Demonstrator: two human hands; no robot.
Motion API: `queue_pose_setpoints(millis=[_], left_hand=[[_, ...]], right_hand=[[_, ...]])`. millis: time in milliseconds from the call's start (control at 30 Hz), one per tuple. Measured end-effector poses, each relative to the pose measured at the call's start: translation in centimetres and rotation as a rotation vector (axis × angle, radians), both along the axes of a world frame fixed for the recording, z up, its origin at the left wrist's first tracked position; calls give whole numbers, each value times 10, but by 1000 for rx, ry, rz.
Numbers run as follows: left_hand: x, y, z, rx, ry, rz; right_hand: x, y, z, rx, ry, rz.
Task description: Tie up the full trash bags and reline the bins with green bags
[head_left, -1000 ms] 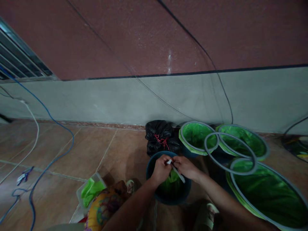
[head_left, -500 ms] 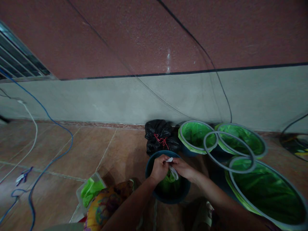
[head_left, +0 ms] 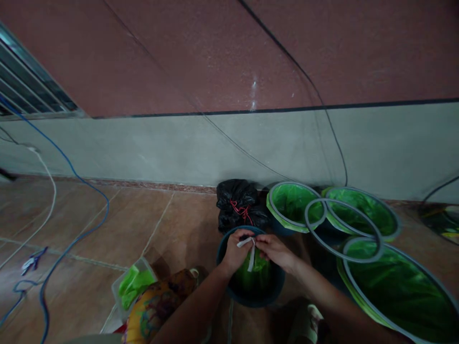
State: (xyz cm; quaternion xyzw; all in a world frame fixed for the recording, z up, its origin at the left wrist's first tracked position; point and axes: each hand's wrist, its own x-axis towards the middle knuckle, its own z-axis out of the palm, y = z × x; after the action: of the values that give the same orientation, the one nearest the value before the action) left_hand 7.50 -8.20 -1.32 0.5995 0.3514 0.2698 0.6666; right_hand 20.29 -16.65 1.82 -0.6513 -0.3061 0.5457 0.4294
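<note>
Right over the dark blue round plastic bucket [head_left: 247, 291] the person's two hands meet. The left hand [head_left: 234, 251] and the right hand [head_left: 273, 249] each pinch an end of a thin white flat strip [head_left: 251, 253], both grips closed on it, and its loose tail hangs down into the bucket's mouth. The strip looks light and limp, a bit slick, so it likely wants a fingertip pinch close to the ends rather than a fistful. Inside the bucket sits a soft, crinkly bunch of bright green plastic film [head_left: 256, 272], which should crush easily.

Left of the bucket, a clear plastic tub [head_left: 120, 286] on the tiled floor holds more green pieces. Just behind the bucket lies a black plastic bag tied with red string [head_left: 239, 205], bulging and shut. To the bucket's right stand round green-lined containers with grey rims [head_left: 292, 203], their linings in view and nothing else that I can make out, with a loose grey hoop [head_left: 340, 224] resting across them.
</note>
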Motion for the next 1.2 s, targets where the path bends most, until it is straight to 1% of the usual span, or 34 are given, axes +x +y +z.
queue_pose_setpoints(millis=[167,267,400,533,633,733,867,933,1033,1133,1200], left_hand=[[-1,0,3,-90,-48,-41],[-1,1,3,-114,-49,-76],[-1,0,3,-141,-39,-69],[0,-1,3,-168,-110,-81],[1,-3,4,-168,-136,-78],[0,-5,3,-220,-149,-68],[0,-6,-4,-272,-139,-72],[0,-6,-8,-303,-149,-89],[-1,-2,-8,-352,-164,-90],[-2,3,-5,-340,-114,-42],[-4,6,-4,-317,-70,-15]], right_hand=[[1,1,10,-6,46,15],[2,1,12,-16,83,4],[3,1,12,-43,91,-47],[2,2,11,-39,89,-107],[1,3,8,-43,19,-118],[2,4,2,-107,-82,-89],[7,4,-12,-231,-361,-56],[9,5,-17,-256,-465,-42],[11,7,-20,-241,-507,-29],[16,5,-17,-133,-589,36],[19,0,-16,-88,-620,103]])
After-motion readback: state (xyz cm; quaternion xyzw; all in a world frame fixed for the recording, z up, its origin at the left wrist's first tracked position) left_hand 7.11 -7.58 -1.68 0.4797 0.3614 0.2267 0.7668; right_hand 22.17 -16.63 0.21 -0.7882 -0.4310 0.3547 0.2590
